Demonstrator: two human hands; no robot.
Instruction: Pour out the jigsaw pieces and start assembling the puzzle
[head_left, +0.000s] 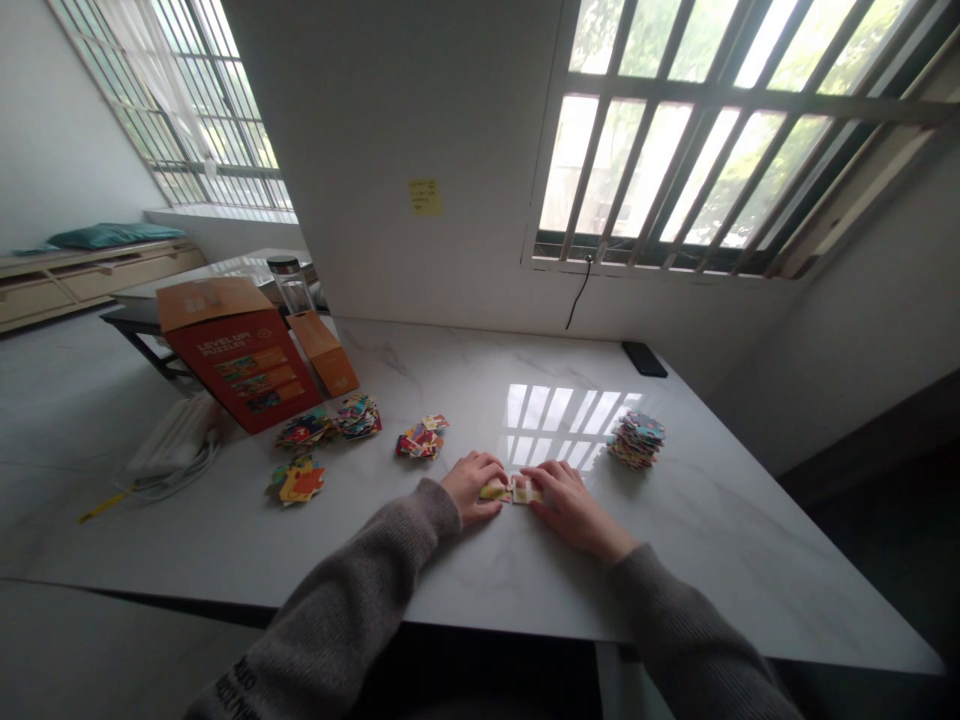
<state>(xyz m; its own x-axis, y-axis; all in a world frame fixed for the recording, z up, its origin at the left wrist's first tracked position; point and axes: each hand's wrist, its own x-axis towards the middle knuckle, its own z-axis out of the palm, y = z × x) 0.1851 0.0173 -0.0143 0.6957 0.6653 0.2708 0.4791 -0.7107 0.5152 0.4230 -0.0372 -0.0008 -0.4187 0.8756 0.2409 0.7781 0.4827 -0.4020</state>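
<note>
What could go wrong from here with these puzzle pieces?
The two puzzle pieces between the left hand and right hand are small and might slip apart under pressure. The loose stack looks unsteady and could topple if bumped. The open box might tip onto the nearby pile if knocked.

Two pale jigsaw pieces (511,490), flat, edges touching
</note>
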